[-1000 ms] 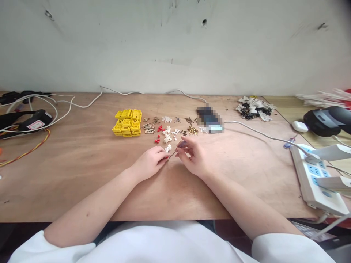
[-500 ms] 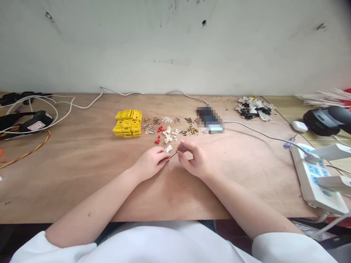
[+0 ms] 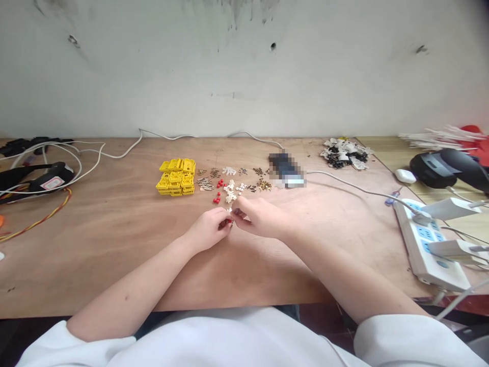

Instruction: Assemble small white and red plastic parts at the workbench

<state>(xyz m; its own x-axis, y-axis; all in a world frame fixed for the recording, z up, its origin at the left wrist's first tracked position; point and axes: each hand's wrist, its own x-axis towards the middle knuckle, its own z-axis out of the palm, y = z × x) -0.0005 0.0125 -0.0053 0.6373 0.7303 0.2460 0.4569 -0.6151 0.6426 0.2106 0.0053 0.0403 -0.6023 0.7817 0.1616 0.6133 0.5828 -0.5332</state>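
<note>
I log the left hand (image 3: 208, 229) and the right hand (image 3: 260, 216) curled and pressed together at the fingertips, over the bare plywood counter (image 3: 107, 250). Whatever they pinch is hidden by the fingers; I cannot make it out. One small white plastic piece (image 3: 229, 209) sits just above the fingertips, nearly touching them. Beyond the hands, I count two clusters of glossy red beads (image 3: 218, 191), roughly seven beads, beside a scatter of white plastic clips (image 3: 230, 192). Left of these, bright yellow moulded plastic housings (image 3: 175, 177) stand in a tight stack; overlap prevents an exact count. Small brass pins (image 3: 263, 185) lie in loose groups to the right. A phone (image 3: 286, 171) is pixelated and unreadable. A white power strip (image 3: 428, 244) lies at the right, partly cut off by cables.
</note>
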